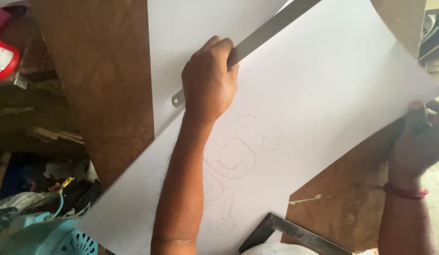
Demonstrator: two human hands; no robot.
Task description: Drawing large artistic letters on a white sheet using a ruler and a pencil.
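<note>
A large white sheet (323, 94) with faint pencilled outline shapes (236, 153) lies tilted over a brown board (101, 80). My left hand (210, 78) grips a long grey metal ruler (271, 28) that runs diagonally across the sheet toward the upper right. My right hand (417, 139) pinches the sheet's right edge, a red thread band (404, 191) on its wrist. A second white sheet (191, 28) lies under the ruler at the top.
A metal try square (295, 231) lies at the bottom edge beside something white. A red and white container (3, 56) stands at the far left. Turquoise plastic basket (63, 238) and crumpled clutter fill the lower left. Brown board shows at lower right (337, 198).
</note>
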